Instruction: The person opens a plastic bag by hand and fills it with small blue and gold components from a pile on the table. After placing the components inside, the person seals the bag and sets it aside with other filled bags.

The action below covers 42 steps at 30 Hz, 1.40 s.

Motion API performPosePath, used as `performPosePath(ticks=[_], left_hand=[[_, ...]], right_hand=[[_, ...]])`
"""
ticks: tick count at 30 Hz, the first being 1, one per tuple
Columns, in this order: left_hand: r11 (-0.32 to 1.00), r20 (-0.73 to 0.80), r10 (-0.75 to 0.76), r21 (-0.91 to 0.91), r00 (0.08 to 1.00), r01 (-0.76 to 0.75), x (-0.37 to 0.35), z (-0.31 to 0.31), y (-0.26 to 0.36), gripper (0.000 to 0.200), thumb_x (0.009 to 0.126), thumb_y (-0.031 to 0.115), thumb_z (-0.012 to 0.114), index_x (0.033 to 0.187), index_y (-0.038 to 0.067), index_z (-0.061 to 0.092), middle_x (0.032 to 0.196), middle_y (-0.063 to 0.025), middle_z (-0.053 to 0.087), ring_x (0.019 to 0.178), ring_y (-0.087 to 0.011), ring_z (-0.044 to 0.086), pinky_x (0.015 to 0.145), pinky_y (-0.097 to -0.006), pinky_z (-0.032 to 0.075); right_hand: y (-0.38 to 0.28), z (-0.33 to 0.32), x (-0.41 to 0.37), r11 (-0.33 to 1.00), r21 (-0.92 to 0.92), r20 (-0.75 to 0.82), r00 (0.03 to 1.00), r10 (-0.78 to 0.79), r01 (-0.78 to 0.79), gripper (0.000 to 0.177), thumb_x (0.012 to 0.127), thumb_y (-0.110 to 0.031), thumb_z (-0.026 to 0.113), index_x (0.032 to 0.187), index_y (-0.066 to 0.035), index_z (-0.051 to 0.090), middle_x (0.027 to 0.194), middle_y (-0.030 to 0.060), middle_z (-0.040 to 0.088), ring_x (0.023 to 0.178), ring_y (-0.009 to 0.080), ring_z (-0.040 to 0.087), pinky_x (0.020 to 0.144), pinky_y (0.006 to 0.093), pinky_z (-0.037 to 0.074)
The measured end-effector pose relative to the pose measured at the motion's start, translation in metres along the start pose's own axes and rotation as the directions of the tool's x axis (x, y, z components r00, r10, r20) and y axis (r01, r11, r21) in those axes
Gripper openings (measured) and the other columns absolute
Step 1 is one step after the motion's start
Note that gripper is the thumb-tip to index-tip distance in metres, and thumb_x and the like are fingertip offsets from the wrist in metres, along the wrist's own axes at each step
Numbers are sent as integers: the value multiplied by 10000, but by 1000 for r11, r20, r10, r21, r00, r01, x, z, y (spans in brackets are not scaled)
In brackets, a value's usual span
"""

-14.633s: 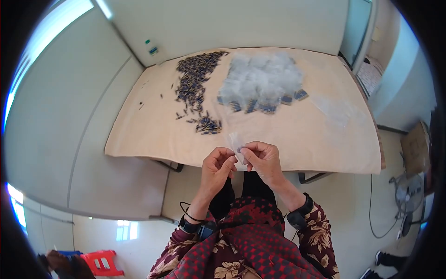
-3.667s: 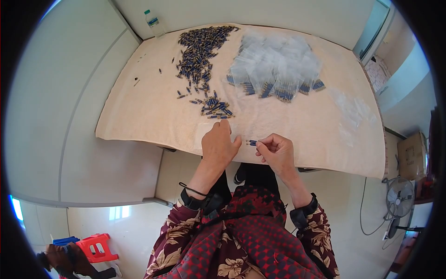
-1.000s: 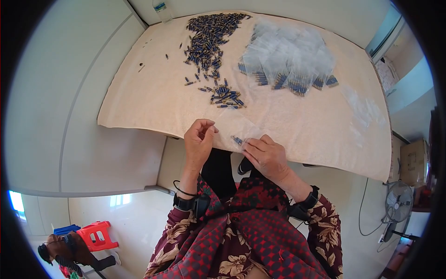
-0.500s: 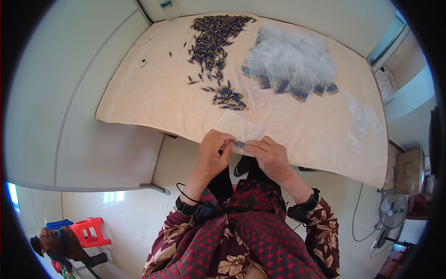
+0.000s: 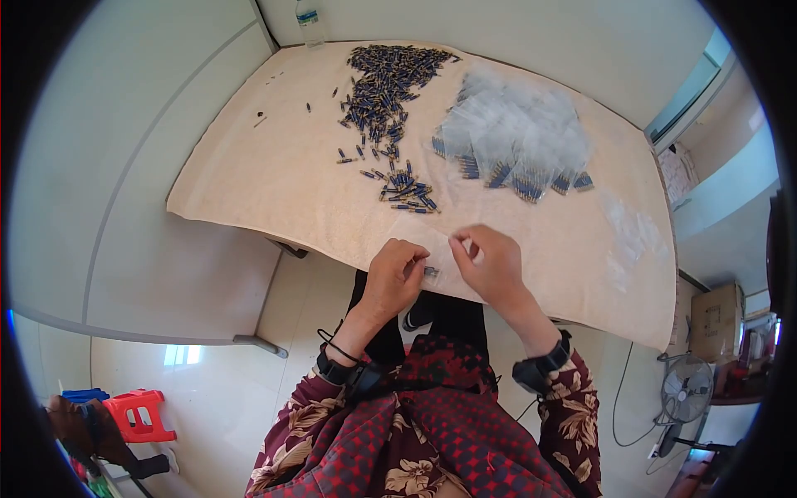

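A small clear plastic bag [image 5: 415,230] lies at the table's near edge, with a few dark blue, gold-ended cylindrical parts [image 5: 431,272] inside. My left hand [image 5: 395,278] is closed on the bag's left side, close to these parts. At the bag's upper right edge, the thumb and forefinger of my right hand [image 5: 491,261] are pinched together, slightly blurred. Just beyond the bag lies a small cluster of loose blue-and-gold parts [image 5: 408,195]. A large heap of the same parts [image 5: 383,87] spreads behind it.
Filled clear bags [image 5: 515,124] are piled at the back right of the cloth-covered table [image 5: 274,178]. Flat clear bags [image 5: 633,236] lie on the right. A plastic bottle [image 5: 310,25] stands at the back. A red stool [image 5: 139,415] and a fan [image 5: 687,388] are on the floor.
My right hand has moved up and away from the blue parts to the bag's upper edge. My left hand stays by the parts. The view has shifted slightly.
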<state>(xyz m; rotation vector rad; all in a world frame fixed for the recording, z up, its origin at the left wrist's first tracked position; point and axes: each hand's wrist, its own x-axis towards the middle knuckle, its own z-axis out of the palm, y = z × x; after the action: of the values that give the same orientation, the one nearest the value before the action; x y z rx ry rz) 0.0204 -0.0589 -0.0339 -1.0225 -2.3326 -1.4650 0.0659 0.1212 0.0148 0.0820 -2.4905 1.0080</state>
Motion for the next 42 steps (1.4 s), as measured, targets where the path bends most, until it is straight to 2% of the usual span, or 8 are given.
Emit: performPosePath(ticks=[4, 7, 15, 20, 27, 36, 39, 42], left_hand=[[971, -55, -161, -188, 985, 148, 3, 1, -8, 112, 828, -39, 606, 930, -7, 638, 798, -58, 627, 688, -113, 582, 607, -247, 460], [932, -18, -261, -267, 965, 247, 5, -1, -10, 93, 858, -16, 600, 943, -25, 637, 767, -16, 618, 671, -52, 555, 596, -217, 451], [939, -20, -241, -258, 970, 228, 9, -3, -13, 86, 862, -10, 599, 937, -28, 638, 741, 1, 603, 662, -41, 522, 588, -209, 437], [912, 5, -309, -284, 951, 297, 12, -6, -11, 83, 867, 0, 599, 935, -28, 638, 742, 1, 602, 657, -40, 513, 585, -205, 428], [941, 5, -270, -210, 963, 265, 15, -5, -14, 85, 862, 6, 604, 933, -23, 640, 745, 2, 607, 660, -37, 511, 590, -204, 425], [898, 6, -358, -271, 934, 346, 21, -3, -14, 93, 858, 4, 600, 938, -19, 643, 741, 8, 607, 670, -30, 521, 598, -200, 431], [888, 28, -382, -264, 924, 375, 18, -3, -13, 96, 860, 0, 592, 939, -18, 644, 740, 9, 607, 677, -29, 527, 604, -201, 437], [886, 18, -379, -284, 925, 368, 17, -2, -12, 101, 850, 2, 596, 936, -23, 641, 720, -41, 619, 646, -69, 546, 597, -232, 453]], right_hand=[[18, 25, 39, 999, -16, 31, 999, 34, -34, 109, 781, -105, 697, 875, -53, 678, 816, 116, 658, 655, 251, 620, 602, 355, 494], [41, 52, 60, 979, -188, 19, 997, -74, 77, 147, 762, -148, 708, 857, -45, 666, 806, 132, 651, 744, 287, 626, 678, 406, 495], [46, 59, 84, 949, -309, 238, 971, 23, 54, 200, 712, -176, 730, 817, -30, 645, 809, 150, 647, 805, 340, 616, 730, 437, 485], [44, 56, 80, 957, -287, 257, 966, 31, 46, 162, 719, -150, 718, 809, -34, 650, 817, 160, 650, 809, 345, 616, 734, 436, 483], [49, 48, 68, 938, -279, 203, 967, -152, 206, 103, 772, -131, 673, 820, -41, 661, 821, 145, 606, 826, 337, 605, 727, 439, 483], [43, 33, 62, 964, -251, 174, 984, -41, 84, 68, 762, -111, 686, 824, -83, 690, 847, 133, 601, 844, 311, 605, 719, 419, 488], [37, 40, 64, 946, -257, 87, 980, -181, 198, 97, 738, -127, 712, 816, -76, 687, 828, 113, 584, 806, 301, 596, 700, 407, 473], [38, 45, 69, 938, -305, 167, 979, -116, 163, 94, 741, -133, 715, 818, -84, 694, 852, 103, 596, 833, 287, 603, 707, 402, 485]])
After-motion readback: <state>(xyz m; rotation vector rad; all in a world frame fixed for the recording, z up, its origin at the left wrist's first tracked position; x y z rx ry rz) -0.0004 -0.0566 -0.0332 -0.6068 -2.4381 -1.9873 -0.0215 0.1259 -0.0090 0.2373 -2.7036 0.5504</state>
